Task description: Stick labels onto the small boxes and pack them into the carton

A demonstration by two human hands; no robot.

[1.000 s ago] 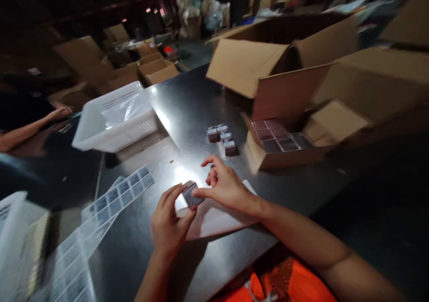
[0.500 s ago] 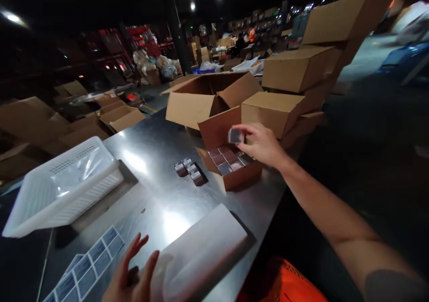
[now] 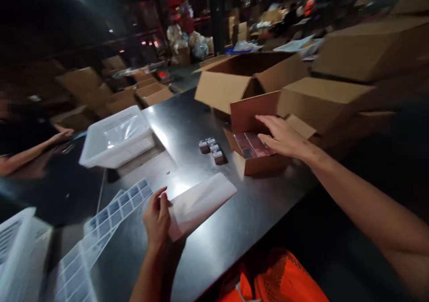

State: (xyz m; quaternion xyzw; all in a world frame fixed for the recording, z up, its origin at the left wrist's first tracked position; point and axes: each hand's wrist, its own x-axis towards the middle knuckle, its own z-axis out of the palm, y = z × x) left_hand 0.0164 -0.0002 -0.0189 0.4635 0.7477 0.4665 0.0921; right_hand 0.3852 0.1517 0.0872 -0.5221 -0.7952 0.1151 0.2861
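Both hands are over a dark, shiny metal table (image 3: 201,127). On the right, the right hand (image 3: 281,137) reaches far forward and lies palm down over a small open cardboard box (image 3: 258,161); its fingers are stretched and a little spread, resting on the small dark packs (image 3: 246,140) that fill the box in rows. Whether it grips one of them cannot be seen, because the hand covers that part. The left hand (image 3: 157,219) is near the body, at the table's front part, with the fingers loosely bent; its fingertips touch the near corner of a white sheet (image 3: 199,201) that lies flat on the table, but a real grip is not visible.

Four more small packs (image 3: 211,148) stand in a short group on the table, just beside the left side of the box. Left of the white sheet lie strips of printed labels (image 3: 117,206). Behind them stands a white plastic basket (image 3: 115,136) with clear film inside. Behind the small box are bigger cardboard cartons (image 3: 241,76), one of them open. At the far left edge, another person's arm (image 3: 30,148) rests on the table
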